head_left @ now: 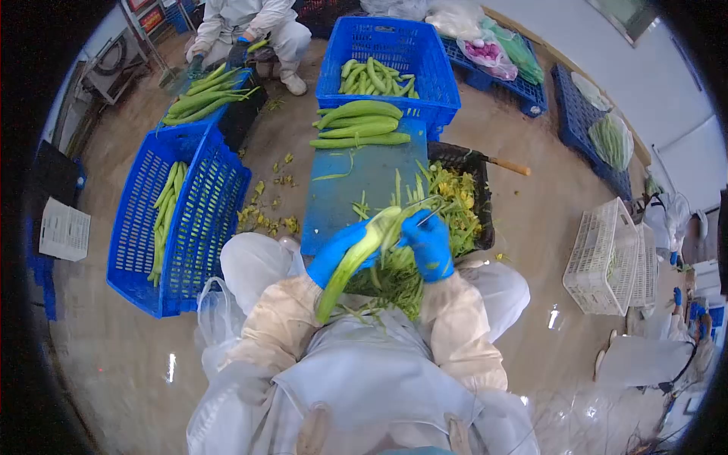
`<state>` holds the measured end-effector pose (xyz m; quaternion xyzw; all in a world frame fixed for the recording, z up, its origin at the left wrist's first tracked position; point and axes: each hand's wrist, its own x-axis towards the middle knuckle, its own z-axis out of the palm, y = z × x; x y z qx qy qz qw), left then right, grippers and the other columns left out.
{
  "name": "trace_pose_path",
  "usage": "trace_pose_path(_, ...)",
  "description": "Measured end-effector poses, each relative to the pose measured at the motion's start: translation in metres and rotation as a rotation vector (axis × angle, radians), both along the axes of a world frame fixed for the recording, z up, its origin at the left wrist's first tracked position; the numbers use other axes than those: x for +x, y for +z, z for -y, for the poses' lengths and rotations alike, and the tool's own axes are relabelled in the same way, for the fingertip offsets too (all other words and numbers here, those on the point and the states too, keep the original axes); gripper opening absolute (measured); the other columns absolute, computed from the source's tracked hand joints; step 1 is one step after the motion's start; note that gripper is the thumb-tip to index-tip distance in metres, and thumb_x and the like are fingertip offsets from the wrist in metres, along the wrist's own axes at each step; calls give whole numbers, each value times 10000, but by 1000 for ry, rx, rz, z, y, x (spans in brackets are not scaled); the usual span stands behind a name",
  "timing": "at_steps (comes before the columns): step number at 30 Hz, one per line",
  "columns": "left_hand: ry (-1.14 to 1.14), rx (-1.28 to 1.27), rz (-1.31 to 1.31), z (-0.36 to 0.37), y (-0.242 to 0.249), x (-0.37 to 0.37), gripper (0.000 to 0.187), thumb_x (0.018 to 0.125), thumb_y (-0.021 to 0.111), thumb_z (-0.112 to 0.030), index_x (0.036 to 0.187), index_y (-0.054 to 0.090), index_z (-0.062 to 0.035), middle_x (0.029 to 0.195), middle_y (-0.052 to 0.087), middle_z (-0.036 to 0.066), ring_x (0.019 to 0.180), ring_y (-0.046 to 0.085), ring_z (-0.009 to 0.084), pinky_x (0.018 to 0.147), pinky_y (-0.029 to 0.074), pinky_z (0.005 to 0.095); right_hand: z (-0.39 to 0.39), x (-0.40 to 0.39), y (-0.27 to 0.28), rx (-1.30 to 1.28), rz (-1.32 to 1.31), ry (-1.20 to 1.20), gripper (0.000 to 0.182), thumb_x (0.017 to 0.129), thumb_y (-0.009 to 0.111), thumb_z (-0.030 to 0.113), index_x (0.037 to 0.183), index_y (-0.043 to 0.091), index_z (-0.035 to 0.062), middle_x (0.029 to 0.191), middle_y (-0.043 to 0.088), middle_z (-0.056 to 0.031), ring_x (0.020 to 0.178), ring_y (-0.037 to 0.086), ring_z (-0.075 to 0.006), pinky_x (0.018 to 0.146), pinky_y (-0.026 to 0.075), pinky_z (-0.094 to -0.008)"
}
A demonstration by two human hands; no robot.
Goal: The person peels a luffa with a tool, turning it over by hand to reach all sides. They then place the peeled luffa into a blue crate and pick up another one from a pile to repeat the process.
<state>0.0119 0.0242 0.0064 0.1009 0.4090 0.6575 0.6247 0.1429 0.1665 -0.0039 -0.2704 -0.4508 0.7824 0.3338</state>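
My left hand (334, 250), in a blue glove, is wrapped around a long green gourd (345, 274), which looks like a loofah. Its upper part is paler, as if peeled. My right hand (427, 244), also gloved in blue, is closed on a thin metal peeler (434, 210) close to the gourd's far end; the tool is partly hidden and blurred. Below both hands lies a heap of green peelings (394, 282). Ahead is a blue board (364, 182) with several whole gourds (362, 125) along its far edge and scattered strips of peel.
Behind the board stands a blue crate (390, 38) of gourds. A dark bin (485, 189) of peelings and yellow flowers, a knife handle (509, 166) at its rim, is at right. Another blue crate (163, 220) stands left. A co-worker (250, 34) sits far left; white crates (603, 258) stand right.
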Motion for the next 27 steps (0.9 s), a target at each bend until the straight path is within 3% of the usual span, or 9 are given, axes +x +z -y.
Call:
trace_pose_path(3,-162,190,125,5,-14,-9,430,854,484,-309,1175,461,-25,859,551,56,648,518,120,546,434,229,-37,8,-20,3,130,-163,110,754,622,67,767,523,20,661,555,-67,544,551,-156,512,479,-273)
trace_pose_path(5,-99,101,90,6,-4,-7,420,856,481,-304,1173,465,-28,867,554,55,657,522,121,564,443,235,-48,15,-22,-110,74,-292,102,768,614,74,761,523,28,677,562,-69,545,549,-161,523,484,-274)
trace_pose_path(8,-14,42,78,0,1,-7,403,862,474,-296,1167,474,-33,902,563,61,690,538,133,609,460,249,-5,13,-14,23,-49,-137,75,785,609,92,782,541,63,759,557,-23,642,530,-116,562,453,-250)
trace_pose_path(10,112,15,94,-3,10,-2,382,865,475,-291,1153,490,-42,978,578,79,777,572,163,692,477,270,38,11,-1,219,62,34,116,747,648,66,799,545,52,772,557,-23,678,527,-103,587,451,-239)
trace_pose_path(12,80,0,115,-5,5,-3,377,866,475,-290,1150,493,-43,989,580,82,804,576,165,708,479,279,69,6,2,194,97,219,145,718,666,30,817,560,23,776,581,-42,684,546,-102,612,465,-253)
trace_pose_path(15,19,-22,184,-7,-16,-5,355,867,479,-280,1128,511,-41,971,590,86,829,582,157,727,482,295,71,-2,7,213,160,279,151,704,679,23,797,559,22,734,587,-47,647,556,-108,595,467,-251)
trace_pose_path(21,48,-17,200,-4,-17,-5,320,866,486,-275,1079,536,-41,911,594,76,755,577,141,675,480,267,31,-8,5,256,87,160,142,724,665,27,760,530,1,676,592,-72,576,566,-132,543,474,-259)
trace_pose_path(23,-56,30,60,-1,-24,-9,312,872,476,-278,1072,532,-45,881,589,63,706,559,134,630,462,242,7,-8,9,168,30,-65,135,729,659,38,758,531,7,679,591,-81,556,558,-137,528,470,-258)
trace_pose_path(27,-206,73,147,4,-27,-9,385,870,463,-325,1114,512,-31,939,589,103,752,569,180,646,475,271,-40,3,-6,146,64,-264,116,737,640,38,767,533,7,687,589,-84,545,552,-143,521,469,-260)
